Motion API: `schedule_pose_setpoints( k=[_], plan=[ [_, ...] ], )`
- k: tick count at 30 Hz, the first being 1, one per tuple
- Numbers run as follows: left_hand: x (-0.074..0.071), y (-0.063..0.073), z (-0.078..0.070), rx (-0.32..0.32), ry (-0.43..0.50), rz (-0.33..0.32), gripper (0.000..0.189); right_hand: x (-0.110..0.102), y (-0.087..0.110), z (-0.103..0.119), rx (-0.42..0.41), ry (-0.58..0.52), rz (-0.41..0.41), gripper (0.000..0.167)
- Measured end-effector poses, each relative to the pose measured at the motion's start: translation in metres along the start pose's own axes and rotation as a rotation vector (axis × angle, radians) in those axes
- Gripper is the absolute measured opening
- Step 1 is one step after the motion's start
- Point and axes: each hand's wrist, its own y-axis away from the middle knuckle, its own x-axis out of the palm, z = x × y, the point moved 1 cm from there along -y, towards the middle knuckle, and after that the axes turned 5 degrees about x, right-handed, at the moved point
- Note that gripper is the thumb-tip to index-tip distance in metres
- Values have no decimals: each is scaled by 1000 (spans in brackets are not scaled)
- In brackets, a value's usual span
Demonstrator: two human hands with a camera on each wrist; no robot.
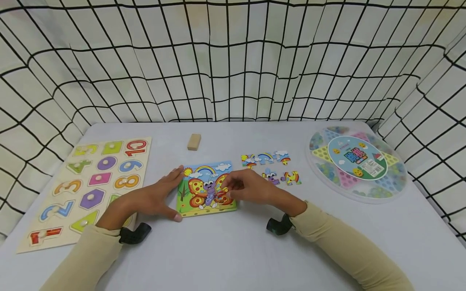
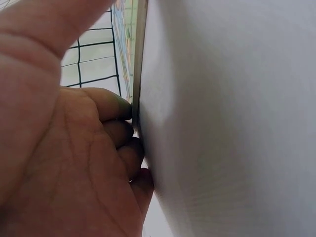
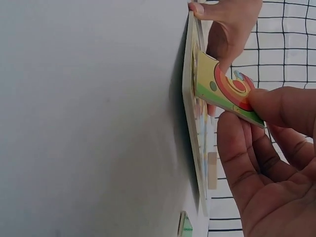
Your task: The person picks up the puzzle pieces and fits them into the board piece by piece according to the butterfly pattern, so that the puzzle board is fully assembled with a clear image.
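Note:
A butterfly jigsaw board (image 1: pixel 209 212) lies flat in the middle of the table. Spread along its left side, my left hand (image 1: pixel 154 198) has the thumb at the near corner and the fingers at the far one. The left wrist view has the fingertips against the board's edge. My right hand (image 1: pixel 251 186) pinches a yellow, red and green puzzle piece (image 3: pixel 224 89) between thumb and fingers, tilted over the board's right part. Just right of the board lie several loose puzzle pieces (image 1: pixel 265 157), some partly behind the right hand.
To the left, a wooden number-and-shape board (image 1: pixel 69 238) lies partly under my left forearm. A small wooden block (image 1: pixel 194 142) sits behind the jigsaw. On the right is a round clear board-game case (image 1: pixel 358 157). White walls with black netting (image 1: pixel 247 60) surround the table.

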Motion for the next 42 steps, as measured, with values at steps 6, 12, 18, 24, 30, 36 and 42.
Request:
schedule_pose_setpoints(
  k=[6, 12, 18, 24, 30, 36, 42],
  plan=[
    [1, 2, -1, -11, 3, -3, 125, 1, -2, 2, -4, 38, -23, 15],
    [2, 5, 1, -17, -24, -10, 126, 0, -4, 3, -9, 29, -36, 15],
    [0, 4, 0, -2, -20, -12, 125, 1, -6, 7, -1, 60, -34, 14],
    [0, 1, 0, -2, -20, -10, 125, 2, -10, 10, 33, 162, -25, 14],
    [0, -2, -1, -2, -33, -6, 125, 4, -11, 13, 72, 308, -39, 20],
    [1, -2, -2, -4, -42, 0, 125, 7, -11, 15, 100, 400, -18, 30],
    [1, -2, -2, -6, -53, 1, 125, 10, -14, 11, 143, 442, 10, 29]
  ],
)
